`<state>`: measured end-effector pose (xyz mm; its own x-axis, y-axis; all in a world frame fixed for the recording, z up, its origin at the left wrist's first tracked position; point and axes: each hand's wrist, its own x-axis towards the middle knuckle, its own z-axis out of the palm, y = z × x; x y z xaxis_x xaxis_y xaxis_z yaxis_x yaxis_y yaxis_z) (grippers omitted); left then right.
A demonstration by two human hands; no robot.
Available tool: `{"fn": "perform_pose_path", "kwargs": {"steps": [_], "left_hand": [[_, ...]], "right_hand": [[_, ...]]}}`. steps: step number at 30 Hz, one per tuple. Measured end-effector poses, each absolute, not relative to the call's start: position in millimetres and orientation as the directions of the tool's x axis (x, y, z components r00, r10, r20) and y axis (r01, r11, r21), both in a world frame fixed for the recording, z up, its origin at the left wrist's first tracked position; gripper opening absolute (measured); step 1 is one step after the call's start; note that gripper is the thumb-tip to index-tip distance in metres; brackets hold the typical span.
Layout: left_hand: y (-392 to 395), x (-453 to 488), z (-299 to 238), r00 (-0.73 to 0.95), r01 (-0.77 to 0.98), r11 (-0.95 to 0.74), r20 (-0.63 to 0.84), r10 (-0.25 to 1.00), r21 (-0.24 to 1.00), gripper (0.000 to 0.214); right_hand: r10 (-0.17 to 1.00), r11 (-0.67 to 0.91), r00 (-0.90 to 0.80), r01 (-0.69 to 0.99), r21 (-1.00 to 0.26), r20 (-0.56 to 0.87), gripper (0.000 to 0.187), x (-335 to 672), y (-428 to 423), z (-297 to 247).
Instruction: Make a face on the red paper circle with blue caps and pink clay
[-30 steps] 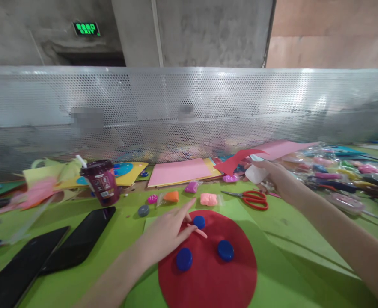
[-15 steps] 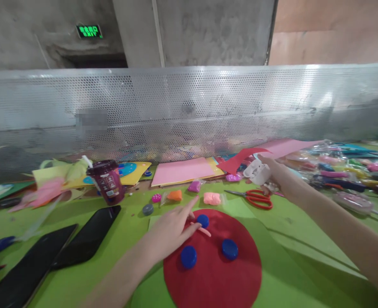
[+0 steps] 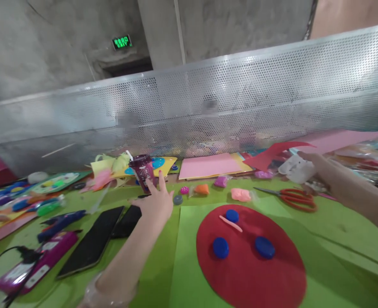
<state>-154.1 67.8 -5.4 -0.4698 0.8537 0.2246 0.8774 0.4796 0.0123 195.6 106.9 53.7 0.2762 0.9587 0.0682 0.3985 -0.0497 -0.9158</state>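
My left hand (image 3: 156, 200) is raised with its fingers spread, just in front of a dark purple cup with a straw (image 3: 143, 172) and above the corner of a black phone (image 3: 127, 221). It holds nothing. My right hand (image 3: 317, 168) is out at the right, curled round a white object (image 3: 296, 168) beside the red scissors (image 3: 294, 197). A red paper circle (image 3: 251, 256) lies on a green sheet (image 3: 182, 265) between my arms. On the circle sit three blue bottle caps (image 3: 221, 247) and a thin pink clay strip (image 3: 230, 223).
A second black phone (image 3: 90, 246) lies left of the first, with a blue glue gun (image 3: 60, 221) and a purple packet (image 3: 36, 267) farther left. Small clay lumps (image 3: 240, 194) and pink and red paper sheets (image 3: 208, 165) lie along a perforated metal screen (image 3: 240, 102).
My left hand has left the pink strip on the red circle and moved left and forward towards the purple cup. The view has swung left. My right hand still grips the white object.
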Motion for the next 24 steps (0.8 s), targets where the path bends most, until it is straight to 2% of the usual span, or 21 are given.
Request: {"fn": "perform_pose_path", "kwargs": {"steps": [3,6,9,11,15,19,24], "left_hand": [[73,-159,-9,-0.489,0.872,0.482,0.129,0.863,0.084,0.067],[73,-159,-8,-0.469,0.883,0.465,0.173,0.866,0.064,0.068],[70,-155,-7,-0.478,0.878,0.467,0.138,0.868,0.105,0.072],[68,-151,-6,-0.437,0.898,0.437,0.228,0.870,0.052,0.073],[63,-135,-9,-0.217,0.952,0.298,0.531,0.820,-0.071,0.074],[63,-122,-18,-0.099,0.983,0.165,0.542,0.835,-0.075,0.071],[66,-121,-27,-0.098,0.977,0.182,0.522,0.847,-0.113,0.072]], "right_hand": [[0.954,-0.082,0.298,0.256,-0.963,-0.002,0.034,195,103,56],[0.958,-0.017,0.279,0.263,-0.965,0.059,0.033,196,101,57],[0.962,0.024,0.254,0.278,-0.960,0.098,0.032,197,101,55],[0.965,0.035,0.237,0.297,-0.954,0.109,0.031,199,103,54],[0.962,0.025,0.249,0.321,-0.947,0.110,0.035,198,104,53],[0.954,0.013,0.280,0.319,-0.948,0.107,0.034,185,92,61],[0.945,-0.013,0.317,0.291,-0.957,0.084,0.026,169,75,73]]}}
